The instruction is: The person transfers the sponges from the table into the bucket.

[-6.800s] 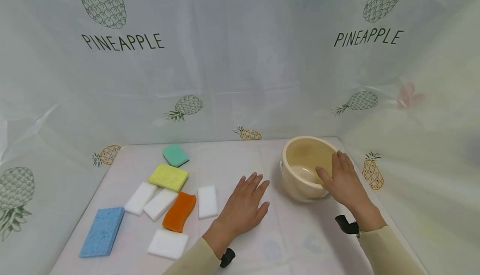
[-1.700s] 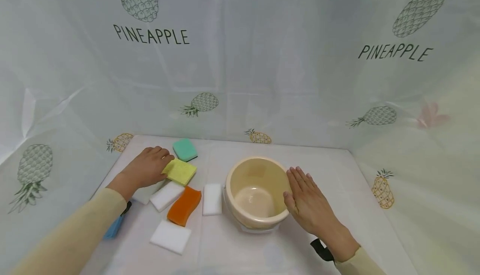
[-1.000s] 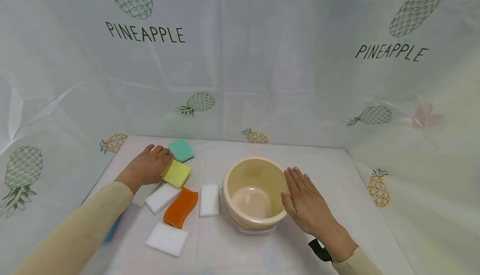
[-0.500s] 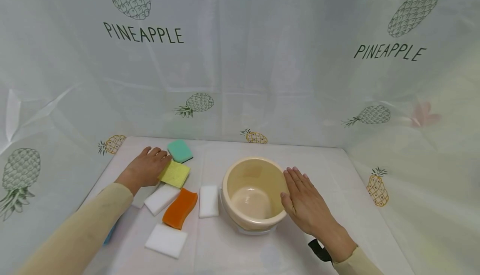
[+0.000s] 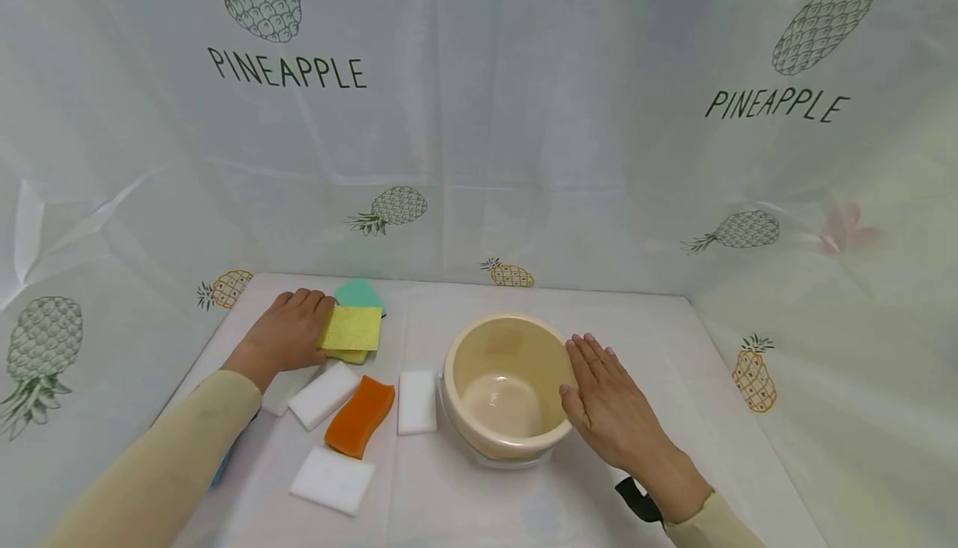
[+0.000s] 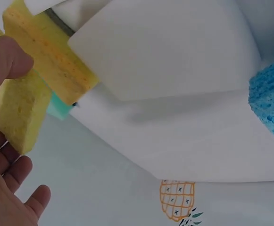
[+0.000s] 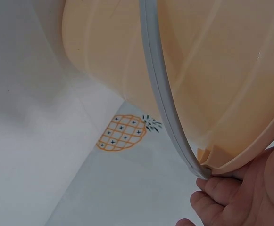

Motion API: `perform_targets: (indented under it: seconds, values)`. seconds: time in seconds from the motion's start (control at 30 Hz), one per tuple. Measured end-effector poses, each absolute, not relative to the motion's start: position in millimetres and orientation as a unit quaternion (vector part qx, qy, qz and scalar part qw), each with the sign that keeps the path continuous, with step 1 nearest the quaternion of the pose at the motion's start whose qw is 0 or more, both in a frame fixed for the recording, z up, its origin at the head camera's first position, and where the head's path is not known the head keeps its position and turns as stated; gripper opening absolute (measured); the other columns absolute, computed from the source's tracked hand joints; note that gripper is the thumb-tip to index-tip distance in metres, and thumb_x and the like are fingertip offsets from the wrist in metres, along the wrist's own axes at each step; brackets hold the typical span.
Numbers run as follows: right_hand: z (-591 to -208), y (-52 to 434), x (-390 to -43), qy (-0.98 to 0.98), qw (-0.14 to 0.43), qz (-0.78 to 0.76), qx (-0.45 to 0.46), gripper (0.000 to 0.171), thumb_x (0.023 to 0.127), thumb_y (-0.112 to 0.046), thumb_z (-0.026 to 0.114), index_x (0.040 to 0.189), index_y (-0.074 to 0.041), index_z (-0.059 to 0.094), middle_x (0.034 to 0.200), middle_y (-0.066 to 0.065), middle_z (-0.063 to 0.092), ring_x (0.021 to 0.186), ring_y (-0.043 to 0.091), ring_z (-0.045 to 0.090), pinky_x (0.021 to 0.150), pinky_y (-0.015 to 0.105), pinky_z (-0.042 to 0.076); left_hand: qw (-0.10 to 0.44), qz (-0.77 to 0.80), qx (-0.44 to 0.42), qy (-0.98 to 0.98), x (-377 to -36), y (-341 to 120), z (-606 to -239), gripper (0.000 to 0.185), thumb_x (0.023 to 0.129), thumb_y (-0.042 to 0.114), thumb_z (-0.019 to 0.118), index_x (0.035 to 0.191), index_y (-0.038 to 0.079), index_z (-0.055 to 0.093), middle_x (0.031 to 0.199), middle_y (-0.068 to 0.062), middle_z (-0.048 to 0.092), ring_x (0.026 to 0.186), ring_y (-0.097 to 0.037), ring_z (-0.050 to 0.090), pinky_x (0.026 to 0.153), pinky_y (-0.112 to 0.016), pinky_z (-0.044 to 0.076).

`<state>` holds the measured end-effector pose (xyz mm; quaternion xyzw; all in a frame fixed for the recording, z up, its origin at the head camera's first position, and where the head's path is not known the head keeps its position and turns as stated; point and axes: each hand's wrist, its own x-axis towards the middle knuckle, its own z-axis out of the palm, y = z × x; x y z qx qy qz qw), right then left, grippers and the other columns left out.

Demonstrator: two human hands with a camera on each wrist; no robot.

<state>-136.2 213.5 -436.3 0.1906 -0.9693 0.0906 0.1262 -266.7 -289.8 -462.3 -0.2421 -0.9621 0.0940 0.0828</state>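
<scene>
My left hand (image 5: 284, 332) pinches a yellow sponge (image 5: 352, 328) between thumb and fingers at the back left. The left wrist view shows the thumb on one face of it and fingers behind. Under it lies a second yellow sponge (image 5: 350, 357), partly covered. A cream bucket (image 5: 466, 419) stands upright at mid-table. My right hand (image 5: 617, 407) rests with straight fingers against the right side of its rim. In the right wrist view the fingertips are right at the end of the grey handle (image 7: 155, 84).
Behind the yellow sponges lies a green sponge (image 5: 359, 293). An orange wavy sponge (image 5: 361, 417) and several white sponges (image 5: 333, 479) lie between my left arm and the bucket. A blue sponge (image 6: 271, 101) is mostly hidden by the left arm in the head view.
The bucket came from the back right to mid-table, my right hand still at its rim. My left hand went to the yellow sponges and has just lifted the upper one, uncovering another below.
</scene>
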Motion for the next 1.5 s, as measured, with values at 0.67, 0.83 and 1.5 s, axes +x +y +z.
perform_targets:
  seconds: [0.67,0.83,1.5]
  values:
    - [-436.7,210.2,-135.6,-0.967,0.13,0.09,0.198,0.063,0.109,-0.034,0.045,0.157,0.006,0.041,0.165,0.022,0.041,0.157,0.038,0.034,0.126,0.056,0.028,0.163,0.027,-0.236,-0.957,-252.4,-256.6,-421.9,0.075,0.084,0.042,0.074,0.135,-0.006,0.049,0.131,-0.025,0.057,0.124,-0.044,0.051,0.109,-0.06,0.042]
    - [-436.1,208.8,-135.9,-0.967,0.133,0.085,0.202,0.063,0.109,-0.034,0.046,0.157,0.006,0.041,0.164,0.023,0.042,0.157,0.037,0.034,0.126,0.055,0.028,0.181,0.008,-0.26,-0.948,-239.9,-233.6,-395.2,0.074,0.086,0.042,0.072,0.136,-0.008,0.051,0.132,-0.026,0.058,0.125,-0.044,0.052,0.11,-0.059,0.042]
    - [-434.7,207.9,-136.6,-0.968,0.128,0.066,0.203,0.064,0.11,-0.037,0.043,0.157,0.006,0.041,0.165,0.022,0.041,0.158,0.037,0.032,0.127,0.055,0.026,0.15,-0.026,-0.361,-0.92,-197.7,-123.2,-342.8,0.072,0.087,0.05,0.062,0.137,-0.001,0.056,0.129,-0.012,0.061,0.12,-0.03,0.054,0.109,-0.047,0.045]
